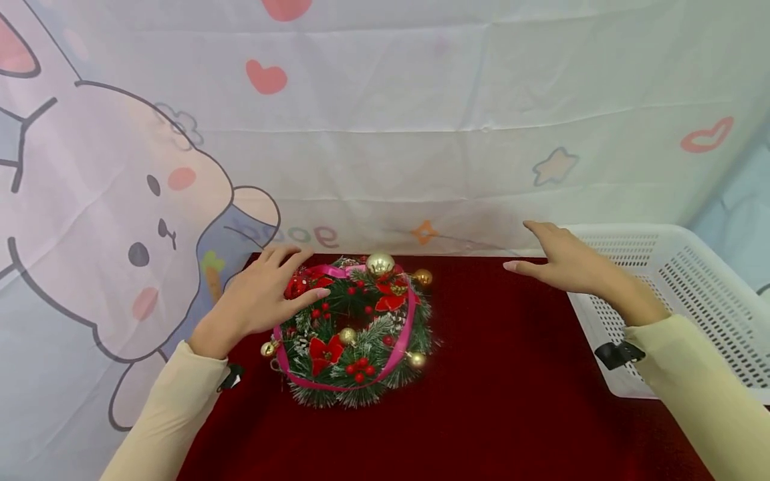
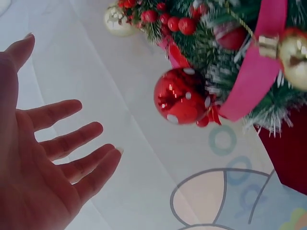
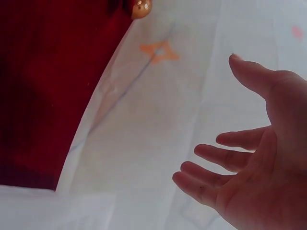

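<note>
A green Christmas wreath (image 1: 385,334) lies on the dark red cloth, dressed with red poinsettias, berries, gold balls and a pink ribbon (image 1: 410,321). My left hand (image 1: 259,294) hovers over the wreath's left side with fingers spread and holds nothing. In the left wrist view a shiny red ball (image 2: 180,96) with white spots hangs from the wreath, apart from the fingertips. My right hand (image 1: 568,260) is held in the air beside the basket's near left corner, its fingers relaxed and nothing in them. From the right wrist view, that palm (image 3: 268,187) faces the cloth's edge.
A white perforated plastic basket (image 1: 628,230) stands at the right of the table. The dark red cloth (image 1: 493,381) stretches between it and the wreath. Behind hangs a pale curtain (image 1: 385,167) printed with a rabbit, hearts and stars.
</note>
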A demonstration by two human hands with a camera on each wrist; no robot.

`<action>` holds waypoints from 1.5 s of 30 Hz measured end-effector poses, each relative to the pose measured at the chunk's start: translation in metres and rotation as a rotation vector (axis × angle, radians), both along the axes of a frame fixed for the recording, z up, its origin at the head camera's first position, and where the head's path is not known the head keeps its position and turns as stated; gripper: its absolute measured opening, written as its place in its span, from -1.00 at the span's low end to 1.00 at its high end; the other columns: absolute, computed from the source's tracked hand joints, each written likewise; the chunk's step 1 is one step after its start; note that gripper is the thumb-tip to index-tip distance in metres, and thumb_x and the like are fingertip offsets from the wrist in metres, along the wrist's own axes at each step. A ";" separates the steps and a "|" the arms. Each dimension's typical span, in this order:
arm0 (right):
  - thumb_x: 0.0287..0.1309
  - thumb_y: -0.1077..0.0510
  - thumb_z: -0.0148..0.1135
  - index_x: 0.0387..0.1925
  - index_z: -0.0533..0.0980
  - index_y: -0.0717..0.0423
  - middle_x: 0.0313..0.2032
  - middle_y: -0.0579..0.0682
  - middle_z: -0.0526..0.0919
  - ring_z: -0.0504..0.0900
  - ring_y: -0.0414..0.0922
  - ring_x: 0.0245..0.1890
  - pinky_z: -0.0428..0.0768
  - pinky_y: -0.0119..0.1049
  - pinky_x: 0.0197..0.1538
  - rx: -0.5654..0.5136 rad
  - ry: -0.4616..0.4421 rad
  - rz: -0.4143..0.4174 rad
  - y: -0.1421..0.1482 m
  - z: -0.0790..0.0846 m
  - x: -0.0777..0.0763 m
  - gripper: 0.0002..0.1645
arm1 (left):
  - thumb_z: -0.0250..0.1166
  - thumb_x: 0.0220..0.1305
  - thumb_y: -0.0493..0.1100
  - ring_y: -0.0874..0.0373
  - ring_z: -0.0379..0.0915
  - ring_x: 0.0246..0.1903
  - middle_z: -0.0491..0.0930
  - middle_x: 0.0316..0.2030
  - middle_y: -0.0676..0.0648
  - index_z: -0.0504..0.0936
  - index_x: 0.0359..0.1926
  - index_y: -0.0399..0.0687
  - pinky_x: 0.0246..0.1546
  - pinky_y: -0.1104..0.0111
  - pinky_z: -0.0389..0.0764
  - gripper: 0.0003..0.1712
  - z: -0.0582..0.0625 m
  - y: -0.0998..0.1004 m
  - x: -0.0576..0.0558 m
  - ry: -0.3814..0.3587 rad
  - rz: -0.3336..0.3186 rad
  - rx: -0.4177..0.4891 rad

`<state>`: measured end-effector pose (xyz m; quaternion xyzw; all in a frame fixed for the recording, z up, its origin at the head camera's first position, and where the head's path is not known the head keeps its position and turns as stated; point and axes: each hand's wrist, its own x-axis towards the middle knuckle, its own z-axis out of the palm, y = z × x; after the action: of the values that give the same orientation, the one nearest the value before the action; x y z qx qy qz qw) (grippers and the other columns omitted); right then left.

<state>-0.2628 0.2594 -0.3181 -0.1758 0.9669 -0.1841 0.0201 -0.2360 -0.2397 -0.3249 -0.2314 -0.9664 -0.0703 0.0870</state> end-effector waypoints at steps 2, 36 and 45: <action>0.39 -0.35 0.27 0.60 0.02 0.46 0.55 0.53 0.14 0.13 0.52 0.54 0.17 0.47 0.53 -0.002 0.003 0.009 -0.004 -0.001 0.003 0.23 | 0.13 0.39 0.55 -0.21 0.20 0.52 0.28 0.55 -0.19 0.28 0.61 0.02 0.40 -0.23 0.47 0.03 -0.002 0.003 0.002 0.008 -0.010 0.001; 0.39 -0.18 0.36 0.38 0.49 0.18 0.35 0.21 0.60 0.54 0.22 0.39 0.52 0.25 0.41 -0.226 -0.013 0.107 -0.067 -0.047 0.044 -0.27 | 0.13 0.29 0.64 -0.25 0.18 0.59 0.19 0.62 -0.21 0.22 0.64 -0.10 0.49 -0.18 0.41 0.21 -0.069 0.025 0.049 0.052 -0.043 -0.075; 0.36 -0.10 0.41 0.31 0.56 0.16 0.25 0.14 0.67 0.65 0.15 0.26 0.64 0.15 0.31 -0.268 -0.010 0.150 -0.080 -0.062 0.050 -0.36 | 0.01 0.47 0.53 -0.13 0.01 0.67 0.03 0.68 -0.17 0.09 0.67 -0.18 0.64 -0.08 0.18 0.12 -0.083 0.022 0.057 -0.013 -0.065 -0.099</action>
<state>-0.2132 0.1796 -0.3802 -0.2475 0.9177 -0.3103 0.0147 -0.1791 -0.2180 -0.4084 -0.2663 -0.9612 -0.0269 0.0669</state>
